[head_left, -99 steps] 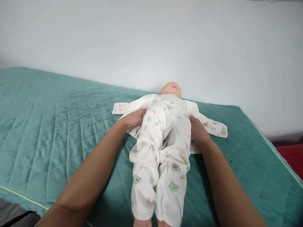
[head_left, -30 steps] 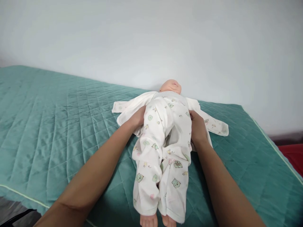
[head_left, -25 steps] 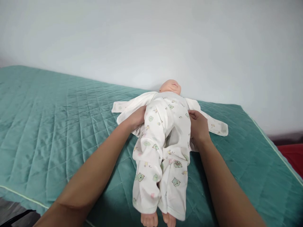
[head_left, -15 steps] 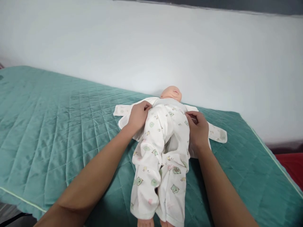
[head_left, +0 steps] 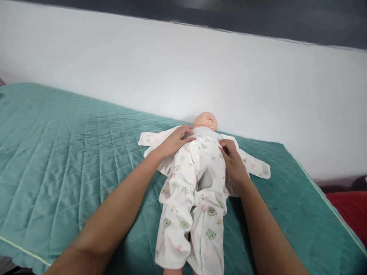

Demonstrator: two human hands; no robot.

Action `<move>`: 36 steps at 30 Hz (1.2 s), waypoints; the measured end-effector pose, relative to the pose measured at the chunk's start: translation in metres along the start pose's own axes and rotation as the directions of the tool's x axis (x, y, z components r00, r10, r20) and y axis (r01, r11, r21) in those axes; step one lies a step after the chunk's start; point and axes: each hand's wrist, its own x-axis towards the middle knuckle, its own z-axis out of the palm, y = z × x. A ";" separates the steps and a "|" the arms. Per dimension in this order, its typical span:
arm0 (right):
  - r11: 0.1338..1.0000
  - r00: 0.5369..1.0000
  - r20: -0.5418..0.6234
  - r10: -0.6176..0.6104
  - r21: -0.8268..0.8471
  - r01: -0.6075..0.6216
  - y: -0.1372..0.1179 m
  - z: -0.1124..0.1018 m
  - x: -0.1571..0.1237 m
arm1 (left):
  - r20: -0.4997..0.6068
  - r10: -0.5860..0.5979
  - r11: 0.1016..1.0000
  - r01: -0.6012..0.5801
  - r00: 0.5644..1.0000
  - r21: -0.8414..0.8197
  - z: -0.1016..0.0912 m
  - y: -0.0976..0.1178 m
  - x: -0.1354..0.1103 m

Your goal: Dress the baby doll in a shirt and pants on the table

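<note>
A baby doll [head_left: 205, 121] lies on its back, feet towards me, its head by the wall. It wears white printed pants [head_left: 183, 183] with green bears, pulled up to the waist. A white printed jacket [head_left: 252, 164] lies spread beneath it, one sleeve out to each side. My left hand [head_left: 176, 141] rests at the waistband's left side, thumb and fingers apart. At the opposite side of the waist, the curled fingers of my right hand [head_left: 233, 162] pinch the pants' edge. Some of its fingertips are hidden. The doll's feet are cut off at the lower edge.
A green quilted cover [head_left: 71, 152] spreads under the doll. Behind it rises a white wall [head_left: 143, 68] with a dark band [head_left: 229, 19] above. Something red [head_left: 349, 210] shows past the cover's right edge.
My left hand has let go of the waistband's side and moved inward over the waist, fingers opening. My right hand stays at the right side. The view has tilted up slightly.
</note>
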 end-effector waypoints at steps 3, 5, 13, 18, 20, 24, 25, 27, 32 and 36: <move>0.995 0.996 0.036 -0.075 -0.062 0.078 0.003 -0.001 0.003 | 0.044 -0.055 0.998 0.053 0.998 0.043 -0.003 0.000 0.001; 0.988 0.991 0.050 -0.121 -0.086 0.125 0.004 -0.001 0.005 | 0.073 -0.090 0.993 0.084 0.993 0.079 -0.005 0.000 0.004; 0.964 1.000 0.019 -0.022 -0.265 0.026 0.000 0.002 0.024 | 0.153 -0.055 0.994 0.039 0.987 0.107 -0.011 -0.009 0.022; 0.929 0.999 -0.009 0.033 -0.367 -0.034 0.001 0.007 0.049 | -0.016 -0.149 0.983 0.150 0.989 0.103 -0.003 -0.017 0.031; 0.924 0.997 -0.009 0.073 -0.375 -0.071 0.002 0.008 0.058 | -0.092 -0.194 0.969 0.205 0.977 0.136 0.001 -0.017 0.036; 0.923 0.989 -0.033 0.146 -0.355 -0.148 0.007 0.010 0.071 | -0.166 -0.257 0.945 0.284 0.952 0.161 0.004 -0.017 0.044; 0.923 0.987 -0.046 0.156 -0.350 -0.162 0.008 0.011 0.072 | -0.177 -0.262 0.943 0.291 0.949 0.164 0.005 -0.017 0.045; 0.919 0.982 -0.075 0.171 -0.346 -0.187 0.010 0.012 0.073 | -0.200 -0.257 0.942 0.291 0.946 0.167 0.006 -0.019 0.047; 0.913 0.972 -0.145 0.185 -0.340 -0.224 0.010 0.016 0.068 | -0.213 -0.211 0.972 0.228 0.954 0.060 0.010 -0.031 0.046; 0.942 0.979 -0.167 0.119 -0.292 -0.164 0.009 0.017 0.065 | -0.189 -0.168 0.982 0.181 0.967 0.051 0.012 -0.038 0.046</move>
